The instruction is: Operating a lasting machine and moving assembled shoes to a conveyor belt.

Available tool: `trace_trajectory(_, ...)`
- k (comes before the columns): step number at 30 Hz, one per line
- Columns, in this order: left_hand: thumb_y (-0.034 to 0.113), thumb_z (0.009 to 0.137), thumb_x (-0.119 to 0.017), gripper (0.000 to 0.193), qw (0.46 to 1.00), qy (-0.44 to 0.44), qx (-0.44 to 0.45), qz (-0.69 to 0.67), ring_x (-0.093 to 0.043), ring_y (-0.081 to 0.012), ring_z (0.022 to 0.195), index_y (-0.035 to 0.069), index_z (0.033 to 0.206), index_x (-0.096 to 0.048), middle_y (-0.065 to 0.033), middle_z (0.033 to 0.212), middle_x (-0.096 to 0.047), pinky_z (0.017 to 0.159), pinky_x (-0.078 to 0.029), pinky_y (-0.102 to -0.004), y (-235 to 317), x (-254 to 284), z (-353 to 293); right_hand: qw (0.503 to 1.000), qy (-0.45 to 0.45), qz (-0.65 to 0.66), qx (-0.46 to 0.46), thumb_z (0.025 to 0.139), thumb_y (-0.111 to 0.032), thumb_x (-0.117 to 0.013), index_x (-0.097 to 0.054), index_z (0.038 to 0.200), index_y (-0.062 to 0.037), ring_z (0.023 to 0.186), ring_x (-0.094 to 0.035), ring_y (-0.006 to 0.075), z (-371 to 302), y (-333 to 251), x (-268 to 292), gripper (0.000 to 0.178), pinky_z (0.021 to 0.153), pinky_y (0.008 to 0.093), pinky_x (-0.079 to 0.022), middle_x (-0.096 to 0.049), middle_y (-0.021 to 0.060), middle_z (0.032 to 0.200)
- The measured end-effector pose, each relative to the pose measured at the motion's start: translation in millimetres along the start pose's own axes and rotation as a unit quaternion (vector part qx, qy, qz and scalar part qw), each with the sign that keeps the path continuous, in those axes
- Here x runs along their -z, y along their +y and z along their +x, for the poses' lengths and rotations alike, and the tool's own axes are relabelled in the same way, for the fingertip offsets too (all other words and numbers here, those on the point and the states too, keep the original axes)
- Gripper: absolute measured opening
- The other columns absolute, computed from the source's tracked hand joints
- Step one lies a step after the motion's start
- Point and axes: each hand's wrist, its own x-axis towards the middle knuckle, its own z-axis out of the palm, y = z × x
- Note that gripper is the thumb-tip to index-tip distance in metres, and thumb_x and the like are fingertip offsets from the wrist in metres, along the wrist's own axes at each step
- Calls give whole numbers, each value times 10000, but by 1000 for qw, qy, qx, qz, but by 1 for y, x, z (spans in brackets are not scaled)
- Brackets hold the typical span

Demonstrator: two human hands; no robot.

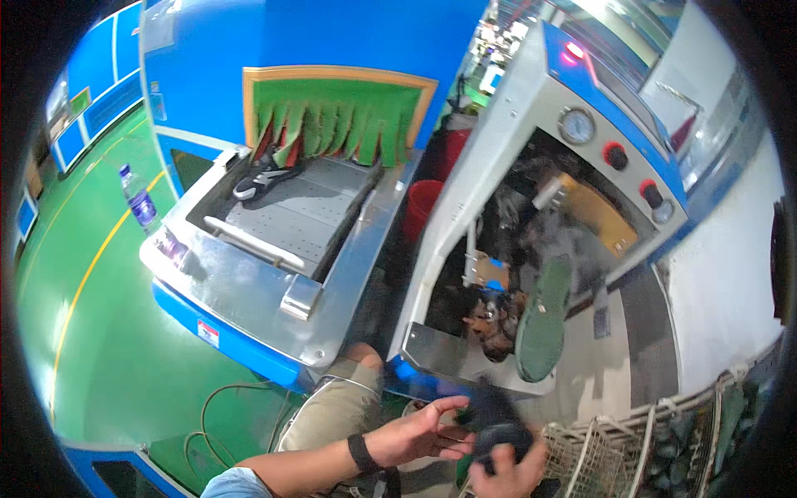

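At far left, a green floor [95, 290] carries a curved yellow line [87, 286]. A clear bottle [141, 203] with a purple label stands at the corner of a metal-topped machine [241, 286]. Behind, a blue cabinet [332, 33] has an opening hung with a green fringed curtain [332, 108]; a black-and-white shoe [261, 181] lies in front of it on a grey perforated bed, with a white bar [253, 241] nearer the viewer.

At bottom centre, the person's left hand [423, 436], with a dark wristband [363, 454], is open, fingers apart and curved, beside a black object [498, 436]; whether it touches is unclear. A bent knee [340, 407] is near that forearm. The black object, too blurred to identify, is in the grip of the right hand [515, 475], fingers closed over its near end, at the lower edge.

Above the hands, right of a red bin [423, 207], a pale machine [465, 199] holds a dark green sole-shaped piece [544, 319] on end. Farther right are a round gauge [576, 125], two red-and-black knobs [615, 155] and, below, wire baskets [606, 456] with dark items.
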Motion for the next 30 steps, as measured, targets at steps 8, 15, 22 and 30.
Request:
trace_trajectory(8,165,870,-697,377,942,219,83,242,-662,-206,911,-40,1177,-619,-91,1058,-688,842,-536,-342,-14,47,-12,724,-83,615,-300,904,-282,-712,-197,1536,-28,1251,-535,350,66,35,17,853,1058,447,-451,-382,251,1444)
trace_trajectory(15,160,807,-655,344,914,349,77,193,-666,-294,906,-12,1103,-631,-122,1007,-678,831,-547,-427,-31,61,-2,406,93,828,-375,848,-91,-685,-500,1305,-63,974,-609,213,185,58,-39,494,855,372,-506,-607,68,1067)
trace_trajectory(22,270,872,-603,442,935,322,54,138,-653,-334,1021,9,1229,-584,-151,1153,-664,924,-533,-479,-31,71,1,805,80,534,-245,869,-33,-721,-273,1516,61,1327,-439,171,27,106,9,792,1107,309,-356,-364,152,1529)
trace_trajectory(30,248,933,-626,245,916,367,133,92,-670,-223,879,64,1090,-663,-60,969,-699,737,-559,-351,-20,104,-1,732,42,-32,-679,860,-194,-684,-361,1468,33,1131,-619,308,-178,244,50,725,953,369,-486,-625,239,1249)
